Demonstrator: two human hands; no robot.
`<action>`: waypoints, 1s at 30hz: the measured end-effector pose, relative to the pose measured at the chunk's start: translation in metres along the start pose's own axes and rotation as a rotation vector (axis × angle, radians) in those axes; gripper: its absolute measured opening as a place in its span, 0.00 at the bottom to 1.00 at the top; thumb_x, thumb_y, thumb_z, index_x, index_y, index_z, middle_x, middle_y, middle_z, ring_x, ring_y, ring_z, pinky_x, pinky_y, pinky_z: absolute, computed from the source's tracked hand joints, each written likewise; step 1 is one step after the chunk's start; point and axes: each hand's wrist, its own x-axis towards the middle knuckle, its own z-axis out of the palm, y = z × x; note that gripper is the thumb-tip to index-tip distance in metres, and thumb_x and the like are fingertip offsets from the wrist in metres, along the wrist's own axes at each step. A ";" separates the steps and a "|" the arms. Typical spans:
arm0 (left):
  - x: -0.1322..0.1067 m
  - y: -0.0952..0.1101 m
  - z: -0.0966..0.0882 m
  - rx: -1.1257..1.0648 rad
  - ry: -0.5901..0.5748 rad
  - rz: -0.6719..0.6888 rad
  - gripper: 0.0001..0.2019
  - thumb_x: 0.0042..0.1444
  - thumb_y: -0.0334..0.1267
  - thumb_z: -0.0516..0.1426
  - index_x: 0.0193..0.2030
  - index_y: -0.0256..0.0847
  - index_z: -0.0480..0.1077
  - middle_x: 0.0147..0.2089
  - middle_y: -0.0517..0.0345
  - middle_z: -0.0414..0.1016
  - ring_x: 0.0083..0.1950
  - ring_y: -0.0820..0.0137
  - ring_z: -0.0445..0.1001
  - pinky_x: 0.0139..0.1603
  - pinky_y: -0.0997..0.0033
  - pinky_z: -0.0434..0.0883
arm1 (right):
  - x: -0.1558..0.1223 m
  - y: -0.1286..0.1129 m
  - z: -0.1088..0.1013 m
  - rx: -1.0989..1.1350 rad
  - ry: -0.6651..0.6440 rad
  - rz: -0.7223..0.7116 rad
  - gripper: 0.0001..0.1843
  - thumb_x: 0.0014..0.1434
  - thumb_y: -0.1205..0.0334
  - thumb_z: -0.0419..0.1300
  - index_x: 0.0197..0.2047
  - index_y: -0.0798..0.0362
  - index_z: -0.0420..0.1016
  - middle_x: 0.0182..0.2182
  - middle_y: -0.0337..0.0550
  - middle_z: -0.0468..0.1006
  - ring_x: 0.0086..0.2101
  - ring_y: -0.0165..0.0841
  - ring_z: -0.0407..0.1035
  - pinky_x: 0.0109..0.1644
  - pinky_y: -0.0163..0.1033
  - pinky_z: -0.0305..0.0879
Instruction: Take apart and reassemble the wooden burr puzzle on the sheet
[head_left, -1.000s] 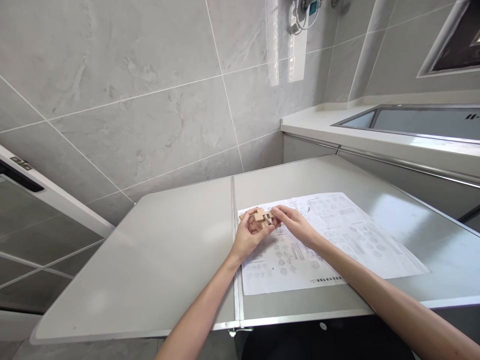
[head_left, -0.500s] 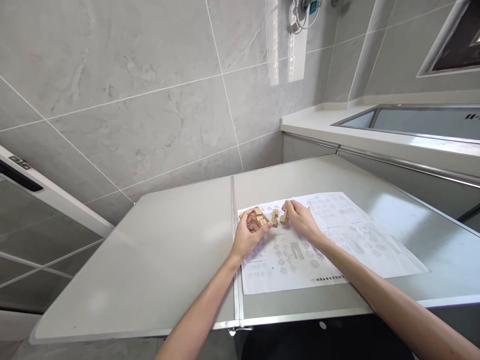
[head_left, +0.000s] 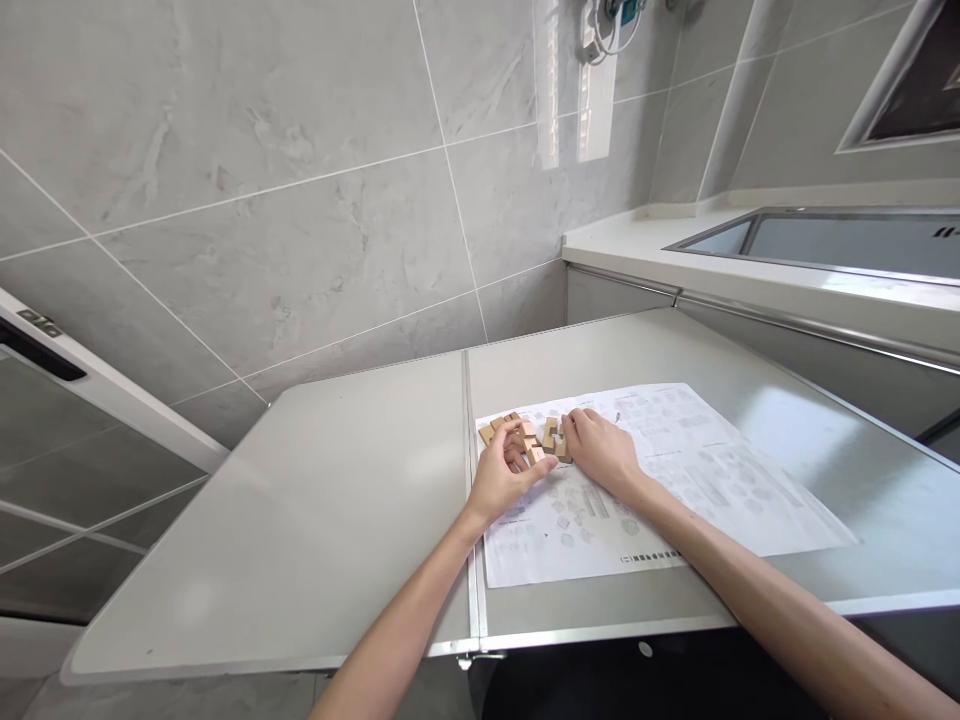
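My left hand (head_left: pixel 501 474) curves its thumb and fingers around a notched wooden puzzle piece (head_left: pixel 534 449), with more wooden pieces (head_left: pixel 496 427) just behind its fingers. Right beside it, a second notched piece (head_left: pixel 550 432) stands between the two hands. My right hand (head_left: pixel 602 446) has its fingers closed on another notched piece (head_left: pixel 562 453), which is partly covered by the fingertips. All the pieces are light brown. Beneath both hands lies a large white printed sheet (head_left: pixel 660 540) with small grey diagrams.
The sheet rests on a pale folding table (head_left: pixel 360 520) with a metal seam (head_left: pixel 472 500) down its middle. Grey wall tiles (head_left: pixel 300 250) rise behind. To the right is a white counter (head_left: pixel 622 240) with an inset sink (head_left: pixel 825 240); a glazed door (head_left: pixel 75 480) is at left.
My left hand has turned the piece it holds so that its notched face shows more. My right hand has moved slightly left and down, bringing its piece against the standing one.
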 end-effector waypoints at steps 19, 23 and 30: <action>-0.006 -0.004 0.001 0.209 -0.054 0.166 0.34 0.52 0.55 0.70 0.63 0.49 0.69 0.37 0.60 0.73 0.27 0.72 0.67 0.28 0.70 0.68 | -0.013 -0.012 -0.020 0.680 -0.177 -0.325 0.21 0.66 0.40 0.58 0.43 0.50 0.78 0.33 0.44 0.83 0.32 0.38 0.74 0.35 0.40 0.67; -0.006 -0.007 0.001 0.214 -0.061 0.168 0.37 0.54 0.55 0.69 0.68 0.50 0.64 0.41 0.59 0.73 0.28 0.72 0.67 0.31 0.70 0.69 | -0.009 -0.008 -0.022 0.685 -0.139 -0.266 0.17 0.65 0.44 0.58 0.38 0.50 0.77 0.30 0.41 0.82 0.30 0.36 0.74 0.35 0.39 0.67; -0.009 -0.009 0.002 0.540 -0.125 0.405 0.17 0.65 0.48 0.61 0.58 0.49 0.72 0.46 0.54 0.76 0.43 0.62 0.76 0.46 0.61 0.74 | 0.005 0.007 -0.026 0.501 0.049 0.097 0.12 0.58 0.52 0.57 0.26 0.48 0.69 0.23 0.39 0.76 0.27 0.36 0.69 0.29 0.38 0.59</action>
